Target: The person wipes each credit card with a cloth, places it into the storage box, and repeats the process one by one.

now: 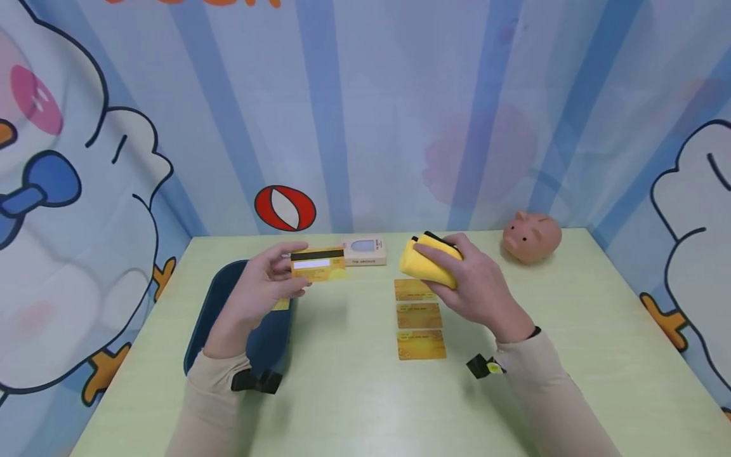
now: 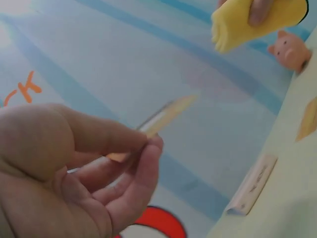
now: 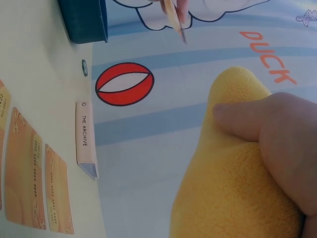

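Head view, left to right: I see a dark blue, round-cornered tray (image 1: 200,317) on the pale green table (image 1: 342,400), partly hidden by the left hand (image 1: 265,276). That hand's thumb and fingers pinch one end of a thin yellow card with a black stripe (image 1: 331,271), raised above the table; the end grip, I judge, leaves most of its face exposed. Beyond it lies a flat, pale pink lettered box (image 1: 367,252). Three golden rectangular cards (image 1: 419,315) lie in a column, probably spaced to stay separate. Near the farthest, the right hand (image 1: 476,285) clamps thumb and fingers around a folded yellow plush cloth with black edging (image 1: 428,263), bunched, I suppose, into a pad. A pink pig-shaped bank (image 1: 532,238) stands farther right, well apart.
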{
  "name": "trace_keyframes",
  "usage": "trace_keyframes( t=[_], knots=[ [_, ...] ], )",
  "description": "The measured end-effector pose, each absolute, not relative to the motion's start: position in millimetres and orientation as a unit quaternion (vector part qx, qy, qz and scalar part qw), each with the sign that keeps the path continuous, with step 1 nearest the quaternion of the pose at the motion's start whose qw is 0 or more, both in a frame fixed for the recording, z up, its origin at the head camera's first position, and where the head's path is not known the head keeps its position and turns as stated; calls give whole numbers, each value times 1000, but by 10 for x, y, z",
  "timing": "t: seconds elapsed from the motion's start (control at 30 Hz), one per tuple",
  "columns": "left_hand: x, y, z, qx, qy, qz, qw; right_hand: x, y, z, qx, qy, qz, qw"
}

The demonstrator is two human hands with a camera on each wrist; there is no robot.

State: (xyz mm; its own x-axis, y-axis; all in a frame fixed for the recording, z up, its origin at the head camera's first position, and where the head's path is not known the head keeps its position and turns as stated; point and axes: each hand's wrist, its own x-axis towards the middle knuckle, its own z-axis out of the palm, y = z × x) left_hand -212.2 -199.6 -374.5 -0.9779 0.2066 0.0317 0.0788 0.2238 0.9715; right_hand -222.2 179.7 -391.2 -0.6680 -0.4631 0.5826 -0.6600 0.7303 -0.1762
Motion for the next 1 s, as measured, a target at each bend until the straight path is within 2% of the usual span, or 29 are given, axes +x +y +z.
trace_keyframes(
  t=[0.2,0.33,0.63,1.0],
  knots=[
    [-2072,-2328,-3655,53,822,566,18,-2216,1804,-3922,312,-895,190,256],
    [-2038,-2503,-3638,26,849,527,14,-2219,1810,-3941,310,-896,191,255],
    [-2025,-2800,-3744,5,911,409,60,-2208,1820,-3943,312,-898,184,250],
    [-2025,-2807,-4042,-12,932,335,136,-2216,1791,-3932,316,-901,179,237]
  ],
)
